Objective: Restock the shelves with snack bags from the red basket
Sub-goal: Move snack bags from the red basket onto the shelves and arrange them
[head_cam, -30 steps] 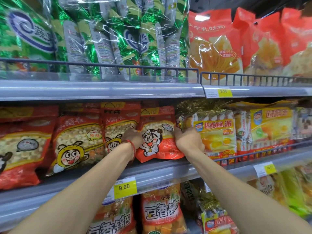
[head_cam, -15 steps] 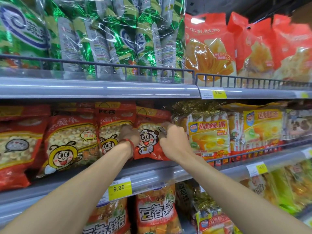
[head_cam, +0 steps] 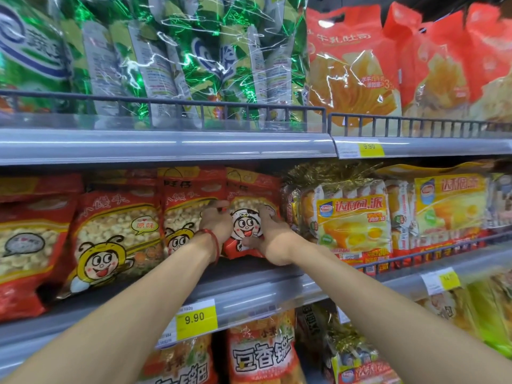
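Both arms reached up to the middle shelf (head_cam: pixel 249 297), which ran across the view from 9 to 3 o'clock. The left hand (head_cam: pixel 214 221) and the right hand (head_cam: pixel 273 239) met near the centre, one on each side of a red snack bag (head_cam: pixel 246 217) printed with a cartoon face. The bag stood upright on the shelf, its lower edge a little forward. The left fingers (head_cam: pixel 219 205) were curled over the bag's left edge and pressed against it; a red cord (head_cam: pixel 213 242) circled that wrist. The right fingers (head_cam: pixel 267 210) lay spread along the bag's right edge, with the thumb (head_cam: pixel 250 242) across its lower front, so the bag was held between the two hands.

At 9 o'clock from the hands stood a bee bag (head_cam: pixel 180 214), touching the held bag, then a larger one (head_cam: pixel 110 239) of the same kind. At 3 o'clock, just beside the right hand, stood a yellow cake pack (head_cam: pixel 352 223) behind a low wire rail (head_cam: pixel 432 256).

At 12 o'clock, on the upper shelf, green packs (head_cam: pixel 180 62) leaned behind a rail, with orange bags (head_cam: pixel 352 67) toward 1 o'clock. A yellow 9.90 tag (head_cam: pixel 195 318) hung on the middle shelf's edge at 6 o'clock, above more bags (head_cam: pixel 260 356) on the shelf below.
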A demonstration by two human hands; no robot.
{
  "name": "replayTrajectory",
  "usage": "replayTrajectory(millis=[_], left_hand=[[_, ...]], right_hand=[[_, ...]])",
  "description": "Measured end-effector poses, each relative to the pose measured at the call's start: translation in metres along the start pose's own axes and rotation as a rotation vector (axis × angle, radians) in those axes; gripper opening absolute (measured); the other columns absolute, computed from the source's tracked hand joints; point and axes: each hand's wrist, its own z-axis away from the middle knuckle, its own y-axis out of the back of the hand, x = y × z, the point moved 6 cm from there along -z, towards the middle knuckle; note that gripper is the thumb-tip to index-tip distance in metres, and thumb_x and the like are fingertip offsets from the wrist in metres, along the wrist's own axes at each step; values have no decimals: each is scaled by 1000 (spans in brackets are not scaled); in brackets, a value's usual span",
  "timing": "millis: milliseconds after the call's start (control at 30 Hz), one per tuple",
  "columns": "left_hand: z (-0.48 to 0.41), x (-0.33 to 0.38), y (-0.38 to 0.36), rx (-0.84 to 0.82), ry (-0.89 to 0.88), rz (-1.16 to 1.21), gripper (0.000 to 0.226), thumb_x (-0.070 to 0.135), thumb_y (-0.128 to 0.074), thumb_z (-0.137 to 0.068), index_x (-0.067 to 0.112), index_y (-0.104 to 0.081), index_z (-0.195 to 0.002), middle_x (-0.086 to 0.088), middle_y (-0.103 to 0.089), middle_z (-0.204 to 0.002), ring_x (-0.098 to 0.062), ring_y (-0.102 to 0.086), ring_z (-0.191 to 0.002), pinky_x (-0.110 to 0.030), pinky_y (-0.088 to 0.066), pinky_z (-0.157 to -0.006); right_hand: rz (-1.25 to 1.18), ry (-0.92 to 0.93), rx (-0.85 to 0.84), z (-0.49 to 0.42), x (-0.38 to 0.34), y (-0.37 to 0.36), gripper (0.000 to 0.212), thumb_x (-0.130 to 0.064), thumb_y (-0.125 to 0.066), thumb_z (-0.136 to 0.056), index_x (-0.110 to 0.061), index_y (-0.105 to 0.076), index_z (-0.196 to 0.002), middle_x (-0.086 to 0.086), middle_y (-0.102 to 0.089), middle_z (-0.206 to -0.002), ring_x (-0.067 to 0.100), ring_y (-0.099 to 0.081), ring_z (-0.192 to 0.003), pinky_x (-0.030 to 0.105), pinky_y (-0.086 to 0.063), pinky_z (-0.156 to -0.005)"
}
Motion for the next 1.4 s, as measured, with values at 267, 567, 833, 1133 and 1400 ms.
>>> replayTrajectory(millis=[267,567,833,1133,1400], left_hand=[[23,32,9,-29,-360,-637,39,1,-61,-87,14,-68,-123,-4,-69,-121,-22,-65,-109,-28,-51,-95],[42,35,-5,-151,-673,-1308,65,61,-66,-79,28,-53,-133,5,-58,-135,-21,-52,-126,-39,-33,-110],[27,17,-10,-218,-504,-1659,85,64,-40,-94,23,-3,-159,5,-9,-166,-17,-2,-153,-58,6,-119],[13,-2,-13,-219,-377,-1730,77,53,-26,-99,25,18,-155,6,20,-164,-20,21,-150,-62,10,-115],[23,7,-8,-243,-521,-1528,78,57,-33,-98,25,6,-158,5,7,-166,-22,16,-152,-57,7,-119]], right_hand=[[80,73,-50,-19,7,-4,86,-40,-51,-106,-24,11,-163,14,10,-171,33,10,-158,46,-7,-126],[161,87,-80,-35,13,-7,94,-44,-52,-104,-27,20,-160,16,10,-170,35,10,-157,53,-5,-125],[193,84,-114,-50,26,-9,102,-39,-57,-103,-40,31,-154,20,20,-168,37,14,-156,57,-7,-126],[232,66,-111,-60,31,-12,106,-36,-57,-103,-43,39,-148,20,24,-166,36,14,-156,62,-12,-124],[242,79,-55,-57,29,-12,105,-29,-59,-103,-41,33,-152,21,21,-167,39,12,-156,62,-16,-123]])
